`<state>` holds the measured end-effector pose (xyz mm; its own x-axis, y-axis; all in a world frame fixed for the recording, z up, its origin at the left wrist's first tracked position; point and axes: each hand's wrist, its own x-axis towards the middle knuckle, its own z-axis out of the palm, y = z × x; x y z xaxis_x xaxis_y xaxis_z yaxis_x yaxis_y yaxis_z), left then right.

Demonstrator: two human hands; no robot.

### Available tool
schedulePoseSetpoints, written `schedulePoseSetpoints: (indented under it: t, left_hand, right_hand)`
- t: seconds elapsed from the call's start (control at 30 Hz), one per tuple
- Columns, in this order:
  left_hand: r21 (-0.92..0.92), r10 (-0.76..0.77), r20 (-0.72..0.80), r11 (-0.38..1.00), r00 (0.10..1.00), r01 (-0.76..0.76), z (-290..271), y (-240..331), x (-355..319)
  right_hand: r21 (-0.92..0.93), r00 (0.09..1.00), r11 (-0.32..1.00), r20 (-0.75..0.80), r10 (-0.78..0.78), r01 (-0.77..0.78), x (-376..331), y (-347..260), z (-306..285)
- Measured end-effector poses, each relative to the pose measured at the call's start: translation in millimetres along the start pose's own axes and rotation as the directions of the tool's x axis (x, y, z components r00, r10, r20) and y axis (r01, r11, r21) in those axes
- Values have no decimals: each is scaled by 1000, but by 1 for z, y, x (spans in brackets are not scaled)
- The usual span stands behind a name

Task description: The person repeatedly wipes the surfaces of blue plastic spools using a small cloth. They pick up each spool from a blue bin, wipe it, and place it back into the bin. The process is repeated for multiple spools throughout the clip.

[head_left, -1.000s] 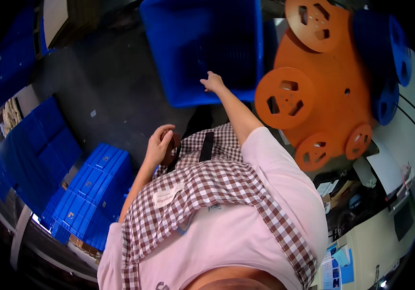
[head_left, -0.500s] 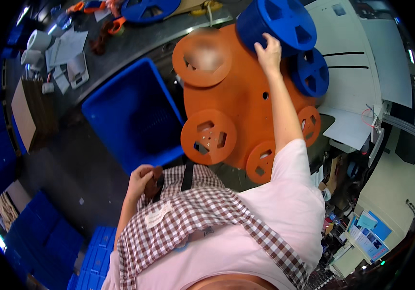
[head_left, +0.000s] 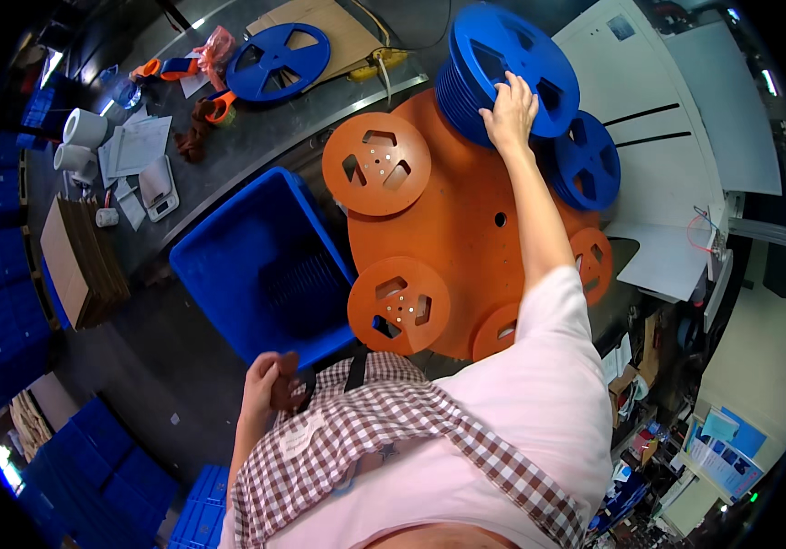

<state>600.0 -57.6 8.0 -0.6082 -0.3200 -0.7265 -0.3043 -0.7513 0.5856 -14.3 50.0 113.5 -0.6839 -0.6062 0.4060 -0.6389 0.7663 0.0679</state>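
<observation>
My right hand point(head_left: 512, 112) reaches over a tall stack of blue plastic reels. Its fingers curl onto the face of the top blue reel point(head_left: 548, 102), with the thumb at the rim. The stack stands on a large orange turntable point(head_left: 452, 247). Down at my waist, my left hand point(head_left: 263, 382) is closed around a dark brown thing point(head_left: 285, 384), too blurred to name. A deep blue bin point(head_left: 193, 265) lies ahead of that hand.
Orange slotted discs point(head_left: 376, 188) sit around the turntable, beside a second blue reel stack point(head_left: 587, 165). The dark bench point(head_left: 256, 128) at far left holds a lone blue reel point(head_left: 278, 69), orange-handled scissors point(head_left: 221, 108), a scale point(head_left: 160, 188) and paper rolls. Cardboard point(head_left: 77, 261) stands left.
My right hand has gone from beside the blue stack onto the top reel's rim and face. The view has shifted slightly. My left hand stays closed at my waist.
</observation>
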Motion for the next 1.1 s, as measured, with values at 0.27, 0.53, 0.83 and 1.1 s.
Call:
schedulePoseSetpoints:
  t: [0.27,0.53,0.83,1.1]
  left_hand:
    - [-281,214,376,953,902,-109,93,107,98]
    - [-573,433,701,815,566,86,18,111,96]
    - [-711,537,537,703,651,7,-37,74,16]
    - [-144,684,-174,694,708,-705,-65,98,-36]
  right_hand:
    - [626,931,707,-90,-354,330,-170,-145,-160]
    - [919,616,283,59,-785,273,-289,-267,-208]
    - [702,807,643,166,-567,307,-324,-360,-183]
    - [634,629,-296,398,-667,-715,-281,-314,-129]
